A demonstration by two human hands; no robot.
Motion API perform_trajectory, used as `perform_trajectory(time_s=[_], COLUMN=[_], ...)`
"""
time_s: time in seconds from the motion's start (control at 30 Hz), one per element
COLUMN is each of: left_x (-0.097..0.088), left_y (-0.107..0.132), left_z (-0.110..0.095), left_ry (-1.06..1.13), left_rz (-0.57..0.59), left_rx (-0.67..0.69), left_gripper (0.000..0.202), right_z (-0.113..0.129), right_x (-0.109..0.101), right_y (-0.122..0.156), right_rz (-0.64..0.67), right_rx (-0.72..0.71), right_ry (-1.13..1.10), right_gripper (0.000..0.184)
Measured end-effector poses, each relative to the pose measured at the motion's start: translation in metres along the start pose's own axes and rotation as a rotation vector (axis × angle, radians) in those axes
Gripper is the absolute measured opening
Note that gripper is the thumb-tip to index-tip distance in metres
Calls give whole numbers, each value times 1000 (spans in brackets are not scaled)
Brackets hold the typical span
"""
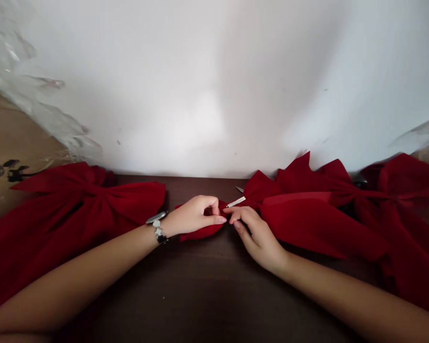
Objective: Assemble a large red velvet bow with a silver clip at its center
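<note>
Where hands meet, left hand (193, 216): pinching narrowly on red velvet piece (203, 232).
Right hand (255, 236): fingers curled close; hold unclear.
Risk: loose pinch lets velvet slip, snagging metal strip (236, 201).

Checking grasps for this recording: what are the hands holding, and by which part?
The left hand pinches the gathered end of a red fabric piece. The right hand is at a red fabric bow; whether it grips the silver metal strip cannot be told.

Head view, forward-down, on left hand (195, 216), right hand (257, 238)
</note>
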State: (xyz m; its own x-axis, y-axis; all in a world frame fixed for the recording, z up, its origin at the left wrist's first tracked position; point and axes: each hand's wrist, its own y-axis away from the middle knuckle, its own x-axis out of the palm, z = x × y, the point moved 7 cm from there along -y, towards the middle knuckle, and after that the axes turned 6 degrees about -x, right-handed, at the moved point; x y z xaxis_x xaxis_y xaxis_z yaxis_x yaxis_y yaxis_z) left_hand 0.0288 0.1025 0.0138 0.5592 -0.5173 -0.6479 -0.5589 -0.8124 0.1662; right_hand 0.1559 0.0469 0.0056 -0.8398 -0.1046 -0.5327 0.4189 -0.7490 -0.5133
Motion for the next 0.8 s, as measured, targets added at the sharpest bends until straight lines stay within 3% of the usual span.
perform_trajectory(time_s=[0.17,0.37,0.6,0.7,0.8], left_x=[5,0,-4,-6,-6], left_y=[-4,-3,4,6,10], left_z=[7,5,-1,-7,-17], left_ry=[289,243,-104,-320,-575], left_rz=[124,148,190,132,48], left_rx=[-94,-111,-3,87,217], left_gripper=[34,32,29,15,14], right_z=[3,2,4,3,1], right_x=[0,-1,8,11,12], right_y=[0,1,0,0,0], right_rz=[38,34,158,207,224], right_rx=[-36,-76,-66,-52,-45], right_ry=[15,-17,0,23,33], right_gripper=[13,12,16,16,16])
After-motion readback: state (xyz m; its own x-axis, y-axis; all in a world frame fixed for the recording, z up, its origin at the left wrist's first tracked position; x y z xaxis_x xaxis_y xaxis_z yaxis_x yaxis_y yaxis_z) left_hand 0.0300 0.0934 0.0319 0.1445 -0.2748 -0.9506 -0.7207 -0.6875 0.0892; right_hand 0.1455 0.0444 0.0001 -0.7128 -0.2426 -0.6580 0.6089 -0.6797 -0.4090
